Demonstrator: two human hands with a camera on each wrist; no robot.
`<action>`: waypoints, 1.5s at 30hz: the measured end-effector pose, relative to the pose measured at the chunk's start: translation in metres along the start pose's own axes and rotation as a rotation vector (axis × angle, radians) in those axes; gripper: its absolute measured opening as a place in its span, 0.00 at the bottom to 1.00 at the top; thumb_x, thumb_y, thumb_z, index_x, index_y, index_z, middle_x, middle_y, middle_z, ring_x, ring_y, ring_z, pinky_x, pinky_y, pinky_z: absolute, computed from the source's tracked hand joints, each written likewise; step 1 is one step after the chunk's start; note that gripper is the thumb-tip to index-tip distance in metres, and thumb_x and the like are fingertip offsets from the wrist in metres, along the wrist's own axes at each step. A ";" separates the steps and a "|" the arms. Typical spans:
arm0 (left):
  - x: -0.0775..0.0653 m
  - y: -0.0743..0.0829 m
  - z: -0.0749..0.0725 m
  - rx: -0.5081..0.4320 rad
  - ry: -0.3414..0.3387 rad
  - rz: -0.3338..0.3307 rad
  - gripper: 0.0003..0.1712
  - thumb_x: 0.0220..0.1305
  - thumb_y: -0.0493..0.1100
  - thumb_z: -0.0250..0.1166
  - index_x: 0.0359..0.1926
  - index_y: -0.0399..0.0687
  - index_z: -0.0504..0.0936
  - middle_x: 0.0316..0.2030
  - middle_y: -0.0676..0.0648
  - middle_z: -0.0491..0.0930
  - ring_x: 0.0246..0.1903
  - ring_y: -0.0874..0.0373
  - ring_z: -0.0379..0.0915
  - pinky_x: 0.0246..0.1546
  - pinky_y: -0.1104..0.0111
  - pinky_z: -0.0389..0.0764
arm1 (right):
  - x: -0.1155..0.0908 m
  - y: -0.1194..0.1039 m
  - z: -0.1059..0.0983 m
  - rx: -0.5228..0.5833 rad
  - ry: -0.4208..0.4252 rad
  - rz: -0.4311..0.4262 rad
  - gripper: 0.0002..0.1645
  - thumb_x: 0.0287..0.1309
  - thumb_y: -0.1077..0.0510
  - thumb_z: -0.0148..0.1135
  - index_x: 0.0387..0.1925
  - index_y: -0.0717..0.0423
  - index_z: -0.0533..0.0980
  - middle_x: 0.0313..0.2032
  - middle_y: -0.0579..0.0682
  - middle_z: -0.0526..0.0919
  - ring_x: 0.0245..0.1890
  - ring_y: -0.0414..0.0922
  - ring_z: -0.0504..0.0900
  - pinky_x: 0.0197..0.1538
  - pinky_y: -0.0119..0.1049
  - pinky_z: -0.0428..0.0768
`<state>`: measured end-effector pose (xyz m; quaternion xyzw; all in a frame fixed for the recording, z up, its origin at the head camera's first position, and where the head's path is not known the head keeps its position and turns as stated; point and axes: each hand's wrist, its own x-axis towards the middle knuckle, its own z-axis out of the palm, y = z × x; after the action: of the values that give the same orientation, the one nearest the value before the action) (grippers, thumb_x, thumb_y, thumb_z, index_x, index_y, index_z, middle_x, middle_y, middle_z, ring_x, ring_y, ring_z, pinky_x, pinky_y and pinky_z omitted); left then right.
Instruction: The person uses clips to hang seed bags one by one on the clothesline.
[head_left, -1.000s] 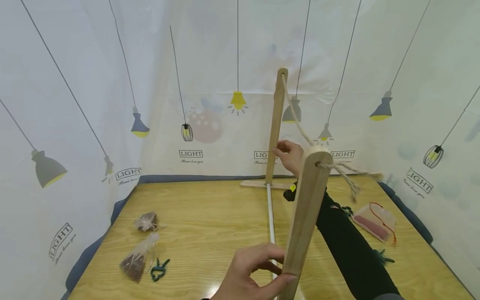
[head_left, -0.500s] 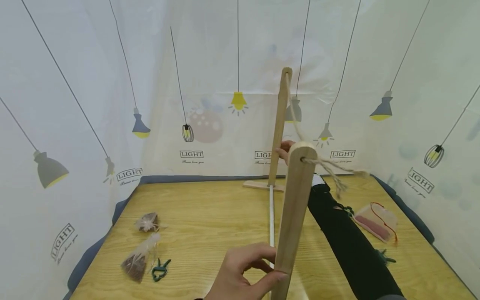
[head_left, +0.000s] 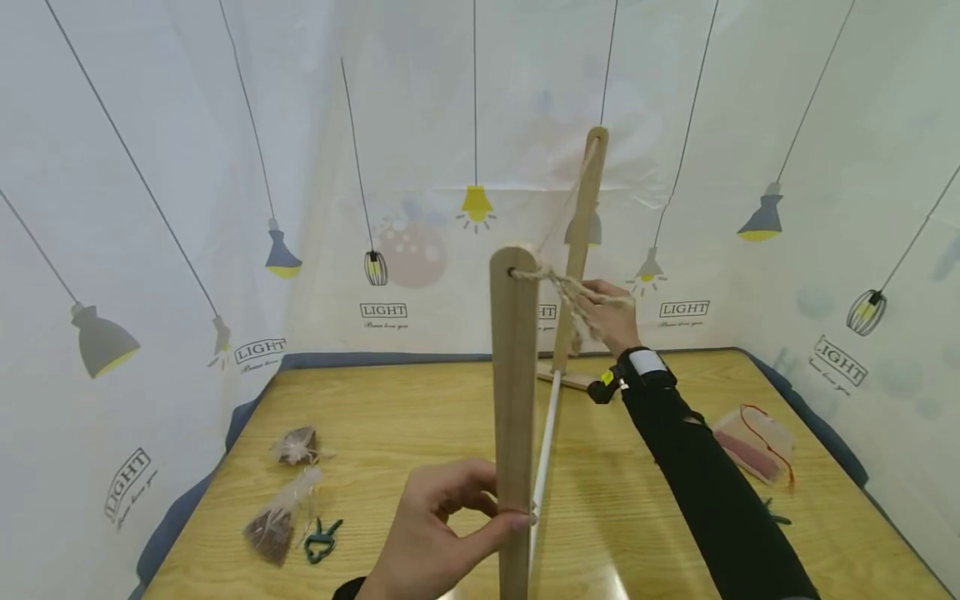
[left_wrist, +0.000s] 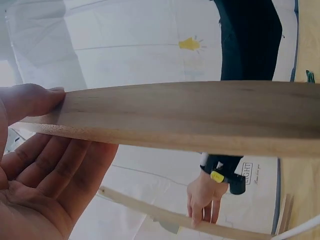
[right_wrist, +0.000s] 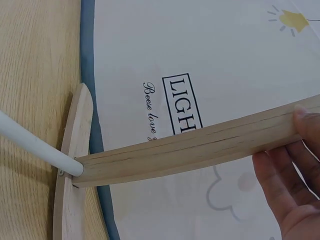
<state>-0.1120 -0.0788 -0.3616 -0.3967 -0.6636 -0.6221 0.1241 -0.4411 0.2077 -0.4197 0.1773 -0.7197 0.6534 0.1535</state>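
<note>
A wooden frame stands on the table, its near post (head_left: 513, 375) and far post (head_left: 587, 200) joined low down by a white rod (head_left: 550, 433). My left hand (head_left: 431, 529) pinches the near post between thumb and fingers; the left wrist view shows the thumb (left_wrist: 37, 97) on one face. At the back, my right hand (head_left: 613, 321) grips the far post part way up. Twine (head_left: 573, 292) runs between holes in the post tops, its frayed ends hanging at the near one. The far post rises from a flat wooden foot (right_wrist: 75, 135). The near post's base is hidden.
Two small sheer bags (head_left: 297, 446) with dark contents and a green clip (head_left: 322, 542) lie on the left of the table. A sheer pouch (head_left: 753, 442) with a red cord lies on the right, near another green piece (head_left: 776, 512). A printed sheet (head_left: 420, 317) encloses the table.
The frame has turned: its near post has moved left with my left hand, and the far post has shifted right with my right hand. Both hands keep their hold.
</note>
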 end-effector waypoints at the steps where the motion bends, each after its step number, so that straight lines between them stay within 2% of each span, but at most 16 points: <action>1: 0.000 0.000 -0.003 -0.001 0.009 0.003 0.14 0.61 0.28 0.71 0.48 0.41 0.84 0.36 0.37 0.87 0.33 0.54 0.88 0.31 0.61 0.90 | -0.002 -0.004 0.000 -0.042 0.021 -0.004 0.21 0.68 0.56 0.67 0.56 0.64 0.81 0.51 0.64 0.86 0.45 0.47 0.88 0.51 0.34 0.87; 2: 0.000 0.000 -0.005 -0.001 0.019 0.006 0.14 0.61 0.27 0.71 0.47 0.41 0.84 0.36 0.37 0.87 0.32 0.54 0.88 0.31 0.61 0.90 | -0.003 -0.009 0.001 -0.084 0.049 0.005 0.20 0.67 0.57 0.67 0.55 0.65 0.82 0.52 0.65 0.86 0.46 0.50 0.88 0.52 0.37 0.87; 3: 0.000 0.000 -0.007 0.005 0.027 0.013 0.15 0.60 0.27 0.72 0.48 0.41 0.84 0.36 0.37 0.87 0.31 0.55 0.88 0.31 0.61 0.90 | -0.010 -0.027 0.005 -0.253 0.134 0.047 0.20 0.67 0.55 0.68 0.54 0.63 0.83 0.50 0.64 0.87 0.44 0.49 0.88 0.50 0.36 0.88; 4: 0.001 -0.001 -0.010 0.010 0.031 0.021 0.16 0.59 0.26 0.72 0.48 0.41 0.84 0.35 0.38 0.87 0.30 0.55 0.88 0.31 0.61 0.90 | -0.011 -0.030 0.005 -0.304 0.147 0.048 0.20 0.67 0.56 0.68 0.55 0.64 0.82 0.51 0.65 0.86 0.48 0.53 0.88 0.55 0.41 0.87; 6: 0.001 -0.002 -0.015 0.025 0.034 0.034 0.17 0.59 0.25 0.72 0.48 0.41 0.84 0.36 0.38 0.87 0.29 0.56 0.87 0.31 0.62 0.90 | -0.014 -0.037 0.003 -0.391 0.169 0.045 0.19 0.68 0.57 0.67 0.56 0.63 0.82 0.52 0.65 0.85 0.50 0.55 0.86 0.57 0.45 0.86; 8: 0.000 -0.002 -0.020 0.037 0.037 0.041 0.18 0.58 0.25 0.72 0.49 0.41 0.84 0.36 0.39 0.87 0.30 0.57 0.86 0.32 0.62 0.90 | -0.017 -0.040 0.001 -0.395 0.178 0.050 0.19 0.68 0.58 0.67 0.56 0.63 0.81 0.52 0.65 0.85 0.53 0.60 0.84 0.59 0.49 0.85; 9: 0.001 -0.002 -0.022 0.046 0.041 0.047 0.19 0.58 0.25 0.72 0.49 0.41 0.84 0.36 0.39 0.87 0.29 0.57 0.86 0.32 0.62 0.90 | -0.017 -0.040 -0.001 -0.401 0.183 0.046 0.19 0.68 0.57 0.66 0.56 0.62 0.81 0.52 0.64 0.86 0.52 0.59 0.84 0.58 0.48 0.85; 10: 0.001 -0.002 -0.025 0.056 0.045 0.049 0.19 0.58 0.25 0.72 0.50 0.41 0.83 0.36 0.39 0.87 0.30 0.58 0.86 0.32 0.62 0.90 | -0.018 -0.041 -0.003 -0.406 0.186 0.040 0.20 0.69 0.56 0.66 0.57 0.62 0.82 0.51 0.64 0.86 0.50 0.57 0.85 0.57 0.45 0.86; 12: 0.001 -0.002 -0.030 0.074 0.060 0.049 0.19 0.58 0.24 0.71 0.50 0.42 0.83 0.36 0.39 0.87 0.30 0.59 0.86 0.32 0.63 0.90 | -0.018 -0.042 -0.006 -0.399 0.198 0.019 0.20 0.68 0.52 0.67 0.55 0.62 0.83 0.48 0.64 0.88 0.42 0.50 0.88 0.47 0.35 0.88; 15: 0.004 -0.002 -0.039 0.114 0.066 0.076 0.20 0.59 0.24 0.70 0.51 0.40 0.83 0.36 0.39 0.86 0.30 0.59 0.86 0.33 0.63 0.90 | -0.019 -0.046 -0.012 -0.404 0.218 -0.002 0.20 0.68 0.52 0.67 0.53 0.62 0.83 0.46 0.63 0.89 0.34 0.36 0.86 0.39 0.23 0.84; 18: 0.006 -0.003 -0.050 0.164 0.091 0.085 0.21 0.58 0.23 0.70 0.52 0.38 0.83 0.36 0.39 0.86 0.31 0.61 0.86 0.34 0.64 0.90 | -0.021 -0.049 -0.019 -0.426 0.242 0.004 0.20 0.68 0.51 0.67 0.53 0.62 0.84 0.46 0.63 0.89 0.30 0.26 0.80 0.35 0.17 0.80; 21: 0.009 -0.004 -0.062 0.206 0.137 0.070 0.21 0.56 0.22 0.71 0.51 0.36 0.84 0.36 0.38 0.87 0.31 0.63 0.86 0.33 0.66 0.90 | -0.024 -0.053 -0.026 -0.429 0.259 0.033 0.22 0.68 0.49 0.67 0.54 0.62 0.83 0.47 0.63 0.89 0.28 0.22 0.78 0.34 0.16 0.79; 25: 0.014 -0.006 -0.077 0.240 0.200 0.052 0.21 0.55 0.21 0.70 0.51 0.33 0.85 0.37 0.40 0.89 0.35 0.64 0.88 0.34 0.68 0.89 | -0.028 -0.060 -0.033 -0.445 0.278 0.031 0.24 0.68 0.49 0.67 0.55 0.62 0.83 0.48 0.64 0.88 0.28 0.20 0.77 0.34 0.16 0.78; 30: 0.022 -0.011 -0.093 0.260 0.244 0.027 0.20 0.57 0.22 0.69 0.51 0.34 0.85 0.39 0.50 0.91 0.37 0.63 0.88 0.35 0.70 0.89 | -0.033 -0.065 -0.040 -0.436 0.304 0.016 0.22 0.67 0.49 0.68 0.53 0.62 0.83 0.46 0.64 0.88 0.29 0.21 0.78 0.34 0.17 0.80; 39: 0.038 -0.030 -0.119 0.322 0.262 0.026 0.20 0.61 0.23 0.66 0.55 0.37 0.85 0.42 0.52 0.90 0.38 0.61 0.89 0.40 0.72 0.88 | -0.038 -0.065 -0.053 -0.496 0.366 -0.033 0.21 0.66 0.51 0.69 0.50 0.64 0.84 0.44 0.64 0.89 0.31 0.25 0.78 0.34 0.15 0.76; 45: 0.049 -0.043 -0.129 0.346 0.269 -0.013 0.21 0.64 0.26 0.66 0.57 0.40 0.85 0.41 0.57 0.90 0.38 0.60 0.89 0.39 0.72 0.89 | -0.039 -0.065 -0.062 -0.545 0.413 -0.086 0.19 0.65 0.52 0.69 0.48 0.64 0.85 0.42 0.63 0.89 0.31 0.22 0.74 0.35 0.14 0.72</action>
<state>-0.2155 -0.1757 -0.3352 -0.2783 -0.7405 -0.5469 0.2739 -0.3777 0.2661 -0.3732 0.0239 -0.8135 0.4520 0.3652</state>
